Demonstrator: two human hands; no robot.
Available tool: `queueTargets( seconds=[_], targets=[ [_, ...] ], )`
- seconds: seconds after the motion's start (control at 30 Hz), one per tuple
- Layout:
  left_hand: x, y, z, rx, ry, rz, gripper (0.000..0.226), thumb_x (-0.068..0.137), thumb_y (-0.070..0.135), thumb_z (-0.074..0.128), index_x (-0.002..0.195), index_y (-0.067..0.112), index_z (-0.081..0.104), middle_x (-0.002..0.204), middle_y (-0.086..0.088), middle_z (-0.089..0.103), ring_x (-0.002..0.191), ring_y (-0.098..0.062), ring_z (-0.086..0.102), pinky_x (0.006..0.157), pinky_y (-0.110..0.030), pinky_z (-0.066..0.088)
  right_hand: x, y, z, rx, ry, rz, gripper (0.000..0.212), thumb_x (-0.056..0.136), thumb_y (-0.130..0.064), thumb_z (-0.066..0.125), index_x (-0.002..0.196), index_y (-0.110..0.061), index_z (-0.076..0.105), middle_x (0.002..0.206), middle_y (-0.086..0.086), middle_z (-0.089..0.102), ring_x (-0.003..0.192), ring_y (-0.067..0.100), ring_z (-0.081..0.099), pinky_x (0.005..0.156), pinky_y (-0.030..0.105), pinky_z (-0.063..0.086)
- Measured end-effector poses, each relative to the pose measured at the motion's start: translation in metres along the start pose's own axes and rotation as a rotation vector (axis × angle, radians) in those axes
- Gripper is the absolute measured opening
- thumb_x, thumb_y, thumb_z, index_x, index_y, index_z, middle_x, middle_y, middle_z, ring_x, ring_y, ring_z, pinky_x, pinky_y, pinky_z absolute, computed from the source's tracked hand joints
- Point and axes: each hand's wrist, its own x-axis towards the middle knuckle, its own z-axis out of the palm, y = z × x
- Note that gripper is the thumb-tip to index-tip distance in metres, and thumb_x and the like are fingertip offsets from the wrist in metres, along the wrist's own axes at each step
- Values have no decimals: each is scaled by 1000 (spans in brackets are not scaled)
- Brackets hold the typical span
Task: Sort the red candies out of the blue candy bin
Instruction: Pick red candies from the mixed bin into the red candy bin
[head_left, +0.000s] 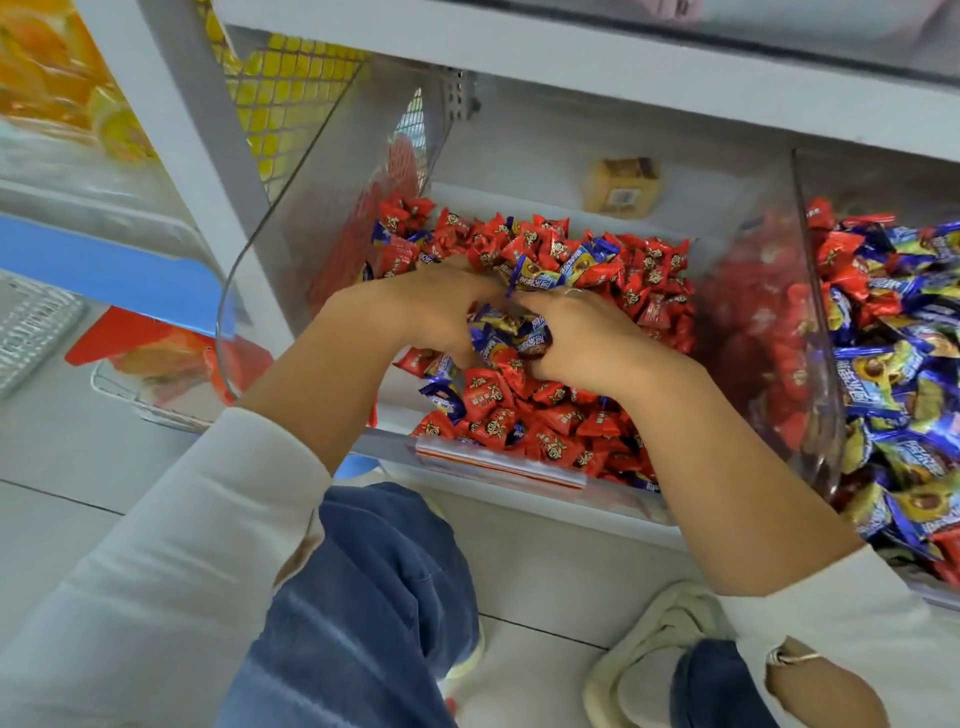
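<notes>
Both hands work mid-bin in the red candy bin (519, 452): the left hand (431, 306) and right hand (576, 332) curl around blue candies (511, 332). Red candies (836, 249) remain at the blue candy bin's (821, 364) back edge. Loosely gathered wrappers could, I judge, slip back among the reds.

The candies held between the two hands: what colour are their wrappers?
Blue candies, with yellow; head view.

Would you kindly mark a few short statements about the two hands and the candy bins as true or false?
1. Both hands, left hand and right hand, are in the middle bin. True.
2. The middle bin holds mostly blue candies. False: mostly red candies.
3. Blue candies sit between the hands. True.
4. The right bin holds only red candies. False: mostly blue-wrapped, with some red.
</notes>
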Motion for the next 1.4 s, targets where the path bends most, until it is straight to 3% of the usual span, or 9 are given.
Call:
queueTargets(
  seconds=[0.17,0.23,0.4,0.53,0.73,1.03,1.23,1.3,1.4],
  targets=[
    [-7,-4,3,83,-88,-77,106,60,28,88,146,29,27,139,-8,31,124,-29,40,98,-37,42,5,-8,-5,-95,-75,-34,82,78,-5,61,147,-33,25,134,6,44,111,26,46,70,28,41],
    [-7,-2,5,130,-87,-96,101,61,26,88,144,27,30,135,-9,33,116,-29,45,95,-40,46,10,-9,-5,-117,-114,-52,80,78,-6,62,145,-35,29,131,6,48,106,25,48,64,26,40],
    [-9,-9,2,8,59,-103,63,69,11,81,124,21,53,118,-10,47,95,-26,53,82,-37,50,10,-6,0,-117,34,-73,62,82,-11,62,137,-35,44,132,4,55,115,27,54,85,34,49],
    [-12,-4,1,-50,47,-90,71,68,16,81,129,27,47,117,-6,38,100,-25,50,82,-35,48,9,-5,1,-113,69,-82,51,85,-17,62,131,-35,50,126,3,58,113,28,55,87,37,49],
    [-12,5,7,117,-6,-125,74,68,6,78,132,18,44,110,-8,33,90,-27,48,68,-31,44,7,-14,5,-218,-8,-128,61,83,-14,62,137,-34,43,124,10,48,107,33,54,76,34,46],
    [-14,-4,-4,-192,296,-64,26,81,-2,65,102,12,71,109,-5,63,95,-17,58,76,-22,43,10,-8,1,234,134,-48,40,87,-26,65,125,-20,54,118,6,60,105,27,56,78,28,40],
    [-18,-2,-8,-356,318,-94,48,80,-15,40,114,11,63,110,-8,65,98,-16,59,76,-20,47,14,-7,-8,580,178,21,25,89,-11,56,109,-26,55,92,-1,58,66,14,52,57,25,39],
    [-17,-3,-10,-407,342,-109,51,78,-16,34,112,10,63,106,-8,66,94,-16,59,68,-16,45,13,-6,-10,676,187,40,29,84,-5,61,102,-27,54,91,-2,56,67,13,52,59,24,42],
    [-16,-2,-9,-376,307,-121,49,82,-13,34,112,11,63,111,-8,65,95,-15,58,60,-13,42,10,-3,-8,557,128,58,34,78,-10,73,104,-22,53,95,-1,54,70,14,52,60,25,42]
  ],
)
